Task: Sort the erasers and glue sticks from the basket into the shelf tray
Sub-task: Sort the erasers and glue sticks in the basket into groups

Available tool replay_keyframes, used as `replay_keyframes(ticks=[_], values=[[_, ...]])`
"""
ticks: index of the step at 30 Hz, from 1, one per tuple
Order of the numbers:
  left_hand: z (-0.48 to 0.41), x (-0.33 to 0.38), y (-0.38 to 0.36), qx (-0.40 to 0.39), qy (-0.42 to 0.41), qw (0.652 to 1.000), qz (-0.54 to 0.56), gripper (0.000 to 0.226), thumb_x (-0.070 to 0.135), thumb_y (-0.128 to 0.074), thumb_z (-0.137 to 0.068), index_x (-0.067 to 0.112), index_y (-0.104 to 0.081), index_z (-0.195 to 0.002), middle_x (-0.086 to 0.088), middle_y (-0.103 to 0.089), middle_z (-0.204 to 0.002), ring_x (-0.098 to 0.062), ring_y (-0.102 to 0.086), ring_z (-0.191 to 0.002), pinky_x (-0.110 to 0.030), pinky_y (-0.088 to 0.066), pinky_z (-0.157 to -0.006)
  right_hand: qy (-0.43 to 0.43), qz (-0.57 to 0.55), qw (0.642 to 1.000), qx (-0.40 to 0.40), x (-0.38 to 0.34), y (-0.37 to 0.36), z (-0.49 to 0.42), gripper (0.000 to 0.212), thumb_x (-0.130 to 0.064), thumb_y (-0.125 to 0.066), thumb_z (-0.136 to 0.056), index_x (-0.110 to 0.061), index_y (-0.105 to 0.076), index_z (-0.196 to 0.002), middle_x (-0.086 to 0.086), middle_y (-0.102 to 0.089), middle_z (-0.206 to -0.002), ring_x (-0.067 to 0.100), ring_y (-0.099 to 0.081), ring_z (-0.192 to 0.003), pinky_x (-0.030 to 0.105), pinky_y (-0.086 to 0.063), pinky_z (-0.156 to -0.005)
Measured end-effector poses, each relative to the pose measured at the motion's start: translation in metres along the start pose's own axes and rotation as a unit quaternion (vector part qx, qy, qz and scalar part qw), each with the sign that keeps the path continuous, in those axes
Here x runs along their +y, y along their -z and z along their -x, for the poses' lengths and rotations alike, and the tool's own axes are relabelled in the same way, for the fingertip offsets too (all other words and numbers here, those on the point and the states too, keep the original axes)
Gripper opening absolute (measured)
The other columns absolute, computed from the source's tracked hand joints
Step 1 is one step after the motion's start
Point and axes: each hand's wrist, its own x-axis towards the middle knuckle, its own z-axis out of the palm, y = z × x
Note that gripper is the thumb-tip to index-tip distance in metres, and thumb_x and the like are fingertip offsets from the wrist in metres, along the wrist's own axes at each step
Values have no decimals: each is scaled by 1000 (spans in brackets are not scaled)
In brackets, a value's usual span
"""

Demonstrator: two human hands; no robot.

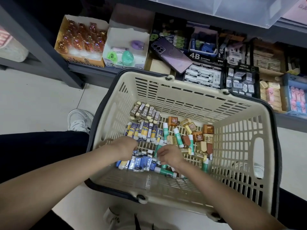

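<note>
Head view: both hands reach down to the floor of the basket (240, 146). The left hand (126, 146) curls over blue-sleeved erasers (139, 164) with its fingertips hidden, so I cannot tell what it grasps. The right hand (169, 155) curls among the glue sticks (177, 137), its hold equally unclear. At least six glue sticks show. The erasers form three packed rows, too tight to count. The shelf tray (204, 57) sits beyond the basket's far rim.

Basket top: the basket (182, 83) is open above, its handles (97, 113) folded down outside the rim.
Basket floor: erasers (144, 130) and glue sticks (178, 137) crowd the middle; the strip by the near wall is bare.
Shelf trays (204, 77): a purple phone (171, 53) lies across them, and a clear bin (232, 9) overhangs.
</note>
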Motion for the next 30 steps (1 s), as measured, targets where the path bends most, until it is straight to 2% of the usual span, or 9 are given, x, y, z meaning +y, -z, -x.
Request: replay_keyframes(ticks=[3,7,11,15,17,20,25,28,30], values=[[-1,5,4,27,-31,999,6,38,15,-58,-92,14,-51,-129,-6,-53,-130,-22,-53,-114,-26,-41,-87,-2,-5,1000,-29,7,18,8,26,9,-64,-81,-1,-65,-105,11,-65,-105,20,-65,-87,30,-58,-77],[-6,15,5,81,-74,993,30,37,20,-59,-92,20,-53,-129,-5,-53,-126,-20,-53,-110,-27,-40,-88,22,210,976,-47,32,34,15,30,-17,-73,-80,-18,-66,-110,0,-65,-115,14,-62,-101,27,-49,-94],[-13,27,1,98,-108,988,50,34,23,-60,-91,20,-56,-125,-2,-53,-131,-20,-48,-118,-29,-40,-96,69,356,927,-92,42,40,25,44,-40,-69,-81,-31,-59,-122,-9,-59,-126,13,-52,-118,27,-39,-96],[-19,41,-3,98,-120,983,100,30,22,-60,-92,19,-59,-121,0,-56,-127,-17,-51,-114,-26,-41,-93,54,436,895,-70,54,50,25,33,-29,-66,-86,-34,-62,-118,-6,-58,-129,15,-50,-119,27,-48,-89],[-23,48,-3,100,-120,978,138,27,19,-60,-91,18,-60,-118,-1,-58,-123,-16,-53,-109,-26,-43,-91,13,418,906,-68,64,65,28,31,-13,-63,-87,-25,-65,-116,-1,-60,-127,15,-57,-113,23,-49,-92],[-31,58,-2,104,-109,966,210,26,12,-62,-90,16,-62,-115,-2,-61,-121,-16,-56,-108,-28,-45,-92,-17,283,957,-66,73,92,32,32,1,-64,-84,-13,-68,-112,3,-58,-129,17,-56,-116,19,-42,-94],[-45,70,-6,134,-88,953,259,34,5,-60,-89,17,-59,-121,-4,-56,-128,-18,-55,-111,-28,-47,-91,-36,144,989,-20,59,113,27,44,13,-52,-83,-8,-62,-120,8,-61,-124,21,-57,-114,29,-47,-98],[-57,79,-9,174,-94,955,222,44,8,-59,-90,18,-52,-132,-5,-53,-131,-22,-53,-116,-29,-44,-97,-16,37,997,71,58,125,26,31,2,-65,-82,-7,-64,-112,8,-65,-118,21,-60,-111,33,-47,-100],[-64,86,-11,184,-95,959,196,47,10,-58,-91,18,-49,-136,-5,-53,-129,-20,-55,-112,-27,-44,-96,4,35,991,127,57,126,24,35,-6,-69,-82,-10,-63,-117,3,-65,-119,20,-63,-107,31,-50,-96]])
